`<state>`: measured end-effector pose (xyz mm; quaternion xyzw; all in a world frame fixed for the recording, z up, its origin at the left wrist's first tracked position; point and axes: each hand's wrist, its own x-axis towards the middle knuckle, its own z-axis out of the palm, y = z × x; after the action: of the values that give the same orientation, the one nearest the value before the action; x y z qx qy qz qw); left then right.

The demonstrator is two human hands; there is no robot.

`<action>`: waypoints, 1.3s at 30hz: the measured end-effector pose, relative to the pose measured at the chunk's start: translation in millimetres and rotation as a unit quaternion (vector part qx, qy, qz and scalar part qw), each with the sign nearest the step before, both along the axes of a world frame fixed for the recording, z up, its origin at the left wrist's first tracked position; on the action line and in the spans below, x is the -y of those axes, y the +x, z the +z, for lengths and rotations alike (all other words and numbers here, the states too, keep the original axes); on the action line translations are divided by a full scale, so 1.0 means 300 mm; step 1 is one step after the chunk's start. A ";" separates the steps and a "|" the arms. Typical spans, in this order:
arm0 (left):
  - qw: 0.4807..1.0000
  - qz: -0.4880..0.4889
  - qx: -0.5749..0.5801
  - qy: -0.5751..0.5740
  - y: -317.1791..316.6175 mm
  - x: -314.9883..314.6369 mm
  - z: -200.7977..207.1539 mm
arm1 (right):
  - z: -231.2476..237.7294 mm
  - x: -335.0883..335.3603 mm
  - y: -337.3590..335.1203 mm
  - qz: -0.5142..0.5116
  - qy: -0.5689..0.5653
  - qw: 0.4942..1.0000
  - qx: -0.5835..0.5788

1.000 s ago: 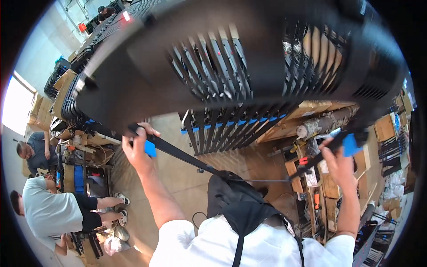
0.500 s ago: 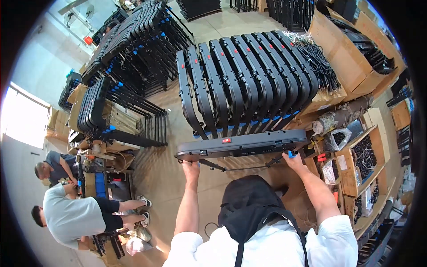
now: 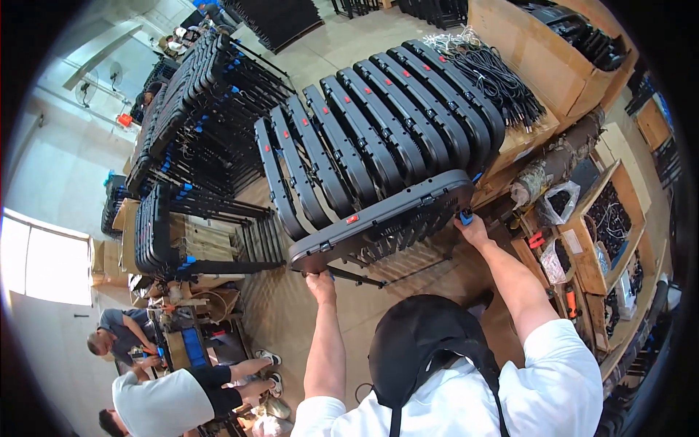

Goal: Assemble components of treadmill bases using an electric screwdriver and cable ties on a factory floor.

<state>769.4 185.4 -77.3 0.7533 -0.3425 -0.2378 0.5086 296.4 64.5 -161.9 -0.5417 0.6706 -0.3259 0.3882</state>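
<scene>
A long black unit (image 3: 393,213) with rounded ends, a red switch and dark legs is held across in front of me. It slants, its right end farther away than its left. My left hand (image 3: 320,288) is closed under the left end, near the top of a leg. At the right end, my right hand (image 3: 473,229) is closed around a leg top beside a blue fitting (image 3: 466,216). The underside and most of the legs are partly hidden. Just beyond stands a row of several matching units (image 3: 371,131), packed side by side; their near ends are close to the held one.
More units (image 3: 182,102) stand in a stack at the far left, with a smaller group (image 3: 153,226) nearer. Two people work at a bench at lower left, one in a white shirt (image 3: 164,404). At right are black cables (image 3: 502,80), a cardboard box (image 3: 531,51) and wooden parts bins (image 3: 608,233).
The held unit has moved forward toward the row, its right end rising farther away so that it now slants. Both hands moved with it. The whole view has turned somewhat.
</scene>
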 end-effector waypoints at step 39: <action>0.987 -0.033 -0.026 0.157 -0.006 -0.212 -0.301 | 0.019 -0.276 -0.146 -0.039 0.168 0.984 -0.047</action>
<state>767.5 248.8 -167.5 0.8055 -0.3126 -0.3247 0.3847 252.6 147.3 -156.2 -0.4570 0.7538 -0.1978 0.4287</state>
